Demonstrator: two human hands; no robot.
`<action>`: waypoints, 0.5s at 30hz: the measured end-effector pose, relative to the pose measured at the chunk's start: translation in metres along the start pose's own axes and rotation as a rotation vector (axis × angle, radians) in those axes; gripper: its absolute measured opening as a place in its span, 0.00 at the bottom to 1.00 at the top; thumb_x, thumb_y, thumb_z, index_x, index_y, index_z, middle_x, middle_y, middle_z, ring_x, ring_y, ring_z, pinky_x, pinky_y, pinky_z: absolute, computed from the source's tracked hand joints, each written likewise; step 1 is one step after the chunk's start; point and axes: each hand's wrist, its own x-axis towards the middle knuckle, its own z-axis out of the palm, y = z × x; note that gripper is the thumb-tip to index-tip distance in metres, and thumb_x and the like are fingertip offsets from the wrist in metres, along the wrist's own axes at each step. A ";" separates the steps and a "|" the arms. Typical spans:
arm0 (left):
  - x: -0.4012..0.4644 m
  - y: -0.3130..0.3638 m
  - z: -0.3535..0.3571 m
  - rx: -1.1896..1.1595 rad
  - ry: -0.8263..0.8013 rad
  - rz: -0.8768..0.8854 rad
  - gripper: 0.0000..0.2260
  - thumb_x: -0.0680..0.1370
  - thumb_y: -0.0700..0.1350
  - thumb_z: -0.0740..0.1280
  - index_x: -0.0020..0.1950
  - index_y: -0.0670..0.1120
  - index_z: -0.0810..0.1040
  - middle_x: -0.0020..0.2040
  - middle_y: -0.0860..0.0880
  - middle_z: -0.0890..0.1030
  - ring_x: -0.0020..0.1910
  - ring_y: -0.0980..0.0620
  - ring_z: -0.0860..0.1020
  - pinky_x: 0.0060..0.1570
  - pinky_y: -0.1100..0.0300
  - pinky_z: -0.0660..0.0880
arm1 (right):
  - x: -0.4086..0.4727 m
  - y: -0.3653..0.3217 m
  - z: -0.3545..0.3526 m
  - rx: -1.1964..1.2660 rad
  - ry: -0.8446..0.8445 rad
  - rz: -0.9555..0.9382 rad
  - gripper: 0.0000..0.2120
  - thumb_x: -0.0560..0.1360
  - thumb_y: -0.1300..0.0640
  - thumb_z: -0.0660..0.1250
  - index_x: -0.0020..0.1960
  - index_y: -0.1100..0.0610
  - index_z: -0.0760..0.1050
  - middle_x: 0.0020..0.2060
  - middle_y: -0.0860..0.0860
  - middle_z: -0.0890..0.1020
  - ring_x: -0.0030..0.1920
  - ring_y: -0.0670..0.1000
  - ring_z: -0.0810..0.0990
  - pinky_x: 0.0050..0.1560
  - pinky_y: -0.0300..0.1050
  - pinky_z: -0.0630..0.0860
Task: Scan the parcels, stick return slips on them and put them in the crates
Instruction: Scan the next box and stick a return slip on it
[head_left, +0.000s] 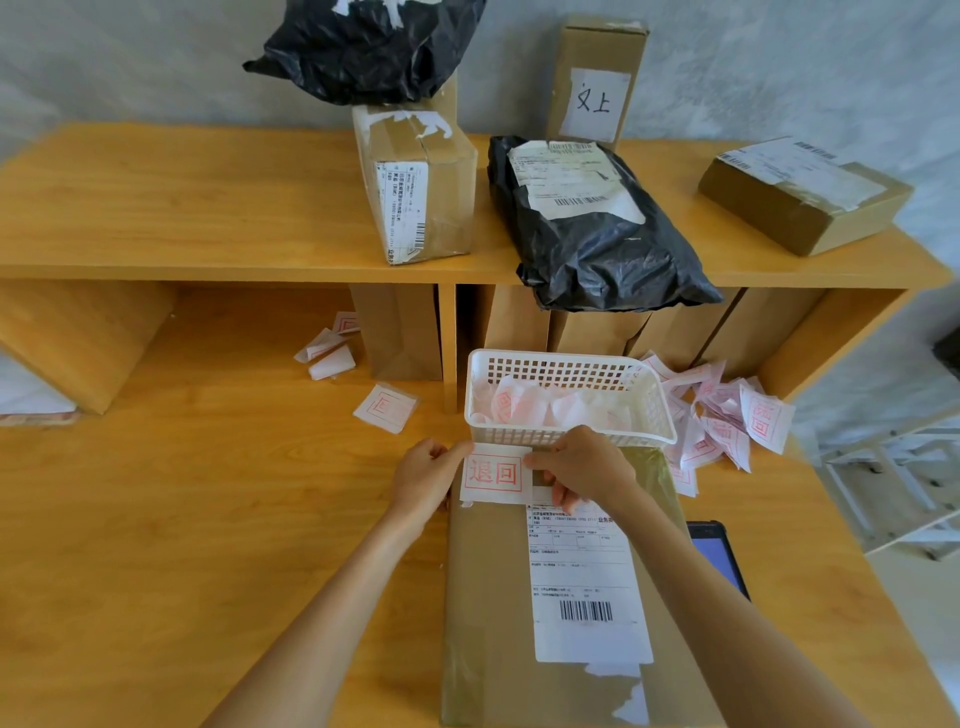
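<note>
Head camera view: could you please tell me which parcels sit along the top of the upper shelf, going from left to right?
Taped cardboard box with a black bag on top → black poly mailer overhanging the shelf edge → flat cardboard box. I left out the tall upright box, which stands behind the mailer.

A parcel-returns desk: labelled cartons (418, 182), black mailer bags (592, 228) and stamped slips (727, 415) crowd wooden shelving (182, 208).

A single head-worn wide-angle camera looks forward and steeply down over the wooden table (182, 519). It sits close above both forearms, which enter from 6 o'clock. The raised shelf (208, 208) spans 10 to 2 o'clock, the grey wall (156, 62) at 12. Edges bow from lens distortion.
</note>
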 end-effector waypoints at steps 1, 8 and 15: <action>0.002 0.000 0.001 0.003 0.006 -0.003 0.14 0.78 0.53 0.66 0.44 0.43 0.71 0.39 0.47 0.82 0.29 0.56 0.75 0.26 0.66 0.67 | 0.000 -0.001 0.001 0.016 0.023 0.024 0.16 0.77 0.48 0.63 0.37 0.57 0.78 0.23 0.49 0.81 0.22 0.44 0.78 0.40 0.41 0.78; -0.002 -0.010 0.003 0.196 0.135 0.276 0.12 0.80 0.50 0.65 0.42 0.44 0.71 0.37 0.51 0.78 0.36 0.55 0.79 0.26 0.70 0.69 | -0.009 -0.003 0.015 -0.208 0.291 -0.034 0.18 0.80 0.48 0.57 0.38 0.57 0.75 0.29 0.48 0.79 0.32 0.50 0.78 0.36 0.42 0.76; -0.022 -0.023 -0.006 0.575 0.148 0.819 0.15 0.81 0.42 0.63 0.68 0.44 0.73 0.67 0.51 0.73 0.67 0.54 0.71 0.63 0.64 0.70 | -0.023 0.017 0.053 -0.368 0.809 -0.604 0.15 0.77 0.52 0.55 0.53 0.58 0.77 0.46 0.53 0.82 0.44 0.54 0.80 0.41 0.48 0.79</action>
